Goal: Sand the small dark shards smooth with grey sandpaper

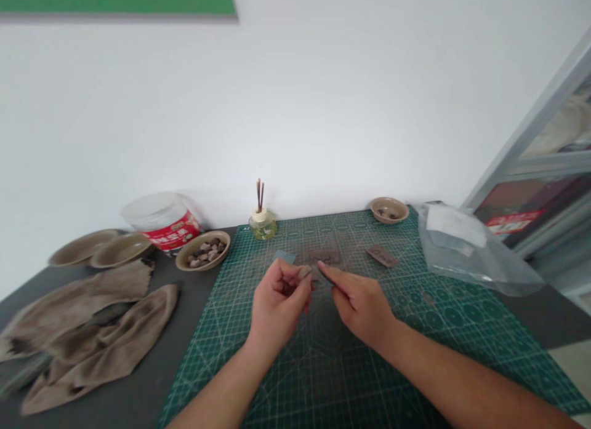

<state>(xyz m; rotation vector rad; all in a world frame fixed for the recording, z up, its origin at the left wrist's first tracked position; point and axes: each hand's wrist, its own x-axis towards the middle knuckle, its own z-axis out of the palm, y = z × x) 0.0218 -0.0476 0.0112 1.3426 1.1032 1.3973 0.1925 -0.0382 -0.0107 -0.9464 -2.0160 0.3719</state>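
Observation:
My left hand [282, 300] is closed in a pinch on a small brownish-grey pebble [305, 271], held up over the green cutting mat [240, 330]. Just to its right, my right hand [362, 300] pinches a thin dark grey piece [325, 275] that looks like sandpaper, with the index finger stretched along it. A narrow gap seems to part the pebble from this piece. Behind the hands lie a blue-grey sheet [284, 256] and a brown sheet with dark marks [324, 255]. Another marked brown piece [381, 256] rests farther right.
On the left are a bowl of pebbles [203, 250], a plastic tub [161, 223], two bowls [120, 250] and a crumpled brown cloth [115, 349]. A reed diffuser [263, 224] stands by the wall. At right are a small bowl [389, 210] and a clear plastic bag [475, 250].

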